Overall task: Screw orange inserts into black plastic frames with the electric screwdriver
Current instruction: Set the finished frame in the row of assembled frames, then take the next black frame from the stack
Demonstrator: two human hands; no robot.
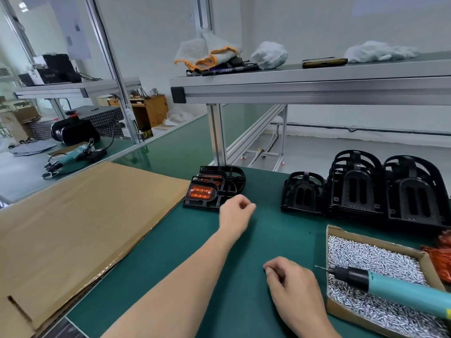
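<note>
- Green mat [280,235] carries the right hand [291,280], knuckles up and fingers tucked under the palm. Whether they pinch something small, a screw perhaps, I cannot tell.
- The left hand [235,212] is stretched further out over the mat, its fingers loosely curled with nothing visible in them.
- To the right of the right hand, near it, the electric screwdriver [395,287] lies across the open box of screws [430,269].
- The screwdriver's long axis runs left to right. The bit tip points toward the right hand and the teal body leads away to the picture's edge.
- The right hand is by far the nearer of the two, so picking up the tool looks like its job: a short reach rightward, past the tip, onto the barrel.
- Just beyond the left hand's knuckles, the finished frames [227,184] lie flat and overlapping, with their fitted inserts [201,192] facing up.
- The bare black frames [353,186] stand in three stacks at the far right, beyond the box. They are well apart from the left hand.
- The loose orange inserts [439,258] show just beside the box's right wall, cut off by the picture's edge.
- A cardboard sheet [85,215] covers the bench to the left.
</note>
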